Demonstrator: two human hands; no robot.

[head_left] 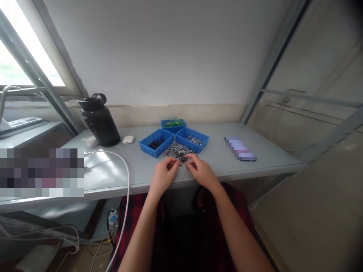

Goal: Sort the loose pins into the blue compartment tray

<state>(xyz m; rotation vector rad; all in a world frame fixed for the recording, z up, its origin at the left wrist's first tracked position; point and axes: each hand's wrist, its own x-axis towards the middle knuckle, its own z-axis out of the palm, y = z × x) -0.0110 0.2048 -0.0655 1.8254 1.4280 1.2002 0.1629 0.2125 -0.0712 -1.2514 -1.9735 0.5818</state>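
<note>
A loose pile of thin silver metal pins (178, 149), perhaps screws or nails, lies on the table in front of me. At its near edge my left hand (165, 173) is closed, thumb and fingertips pinched together. My right hand (202, 172) pinches in the same way just to the right. Small dark bits show between the fingertips, too small to name. Behind the pile stand three blue trays: the left tray (157, 152) has small black pieces (157, 142), the right tray (204, 142) has silver pins (194, 140), and the back tray (173, 129) has green pieces (174, 122).
A dark water bottle (100, 122) stands at the back left beside a white earbud case (128, 139) and crumpled tissue (90, 141). A white cable (128, 177) hangs over the table's front edge. A phone (240, 148) lies on the right. Metal frame posts flank the table (266, 155).
</note>
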